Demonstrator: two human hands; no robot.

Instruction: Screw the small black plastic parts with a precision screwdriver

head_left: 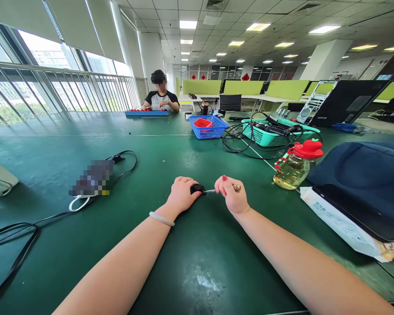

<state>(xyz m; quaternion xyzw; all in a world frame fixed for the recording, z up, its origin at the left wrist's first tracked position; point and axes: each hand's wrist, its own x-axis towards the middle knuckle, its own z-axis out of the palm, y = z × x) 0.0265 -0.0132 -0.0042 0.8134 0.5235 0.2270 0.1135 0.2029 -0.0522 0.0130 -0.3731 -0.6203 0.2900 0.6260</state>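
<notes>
My left hand (183,193), with a pale bangle (161,218) at the wrist, is closed around a small black rounded object (198,188) on the green table. The object's kind is hard to make out, as my fingers cover part of it. In my right hand (232,194) is a screwdriver (210,190) with a thin metal shaft, its handle end showing beyond my fist. The shaft points left, and its tip meets or nearly meets the right side of the black object. Both hands are near the middle of the table (190,245).
Rightward stand a red-lidded bottle (293,168), a dark blue bag (364,170) and a black phone-like slab (357,212) on a white packet. Ahead are a blue basket (208,132) and a green basket (269,138) of cables. A cabled device (93,177) lies left. Another person (160,94) sits beyond.
</notes>
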